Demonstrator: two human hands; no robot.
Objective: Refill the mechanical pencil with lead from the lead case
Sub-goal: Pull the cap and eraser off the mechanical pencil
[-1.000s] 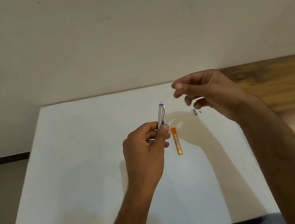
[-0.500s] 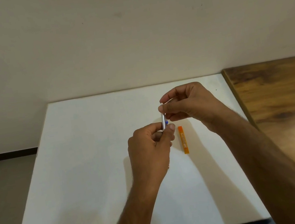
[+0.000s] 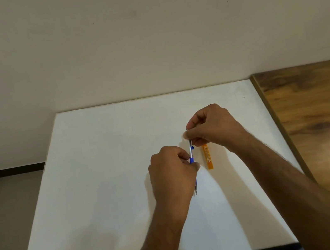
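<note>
My left hand (image 3: 171, 173) grips a silver mechanical pencil (image 3: 191, 155) with blue trim, held nearly upright over the white table (image 3: 105, 189), its tip pointing down toward me. My right hand (image 3: 211, 127) is closed in a pinch right at the pencil's top end. What the fingertips pinch is hidden. The orange lead case (image 3: 208, 156) lies flat on the table just right of the pencil, under my right wrist, touched by neither hand.
A brown wooden surface (image 3: 320, 120) adjoins the white table on the right. A plain wall rises behind the table's far edge. Floor shows at the left.
My right hand came from the right side of the table to the pencil's top end and pinched shut there. The left hand kept holding the pencil, now lower in its grip.
</note>
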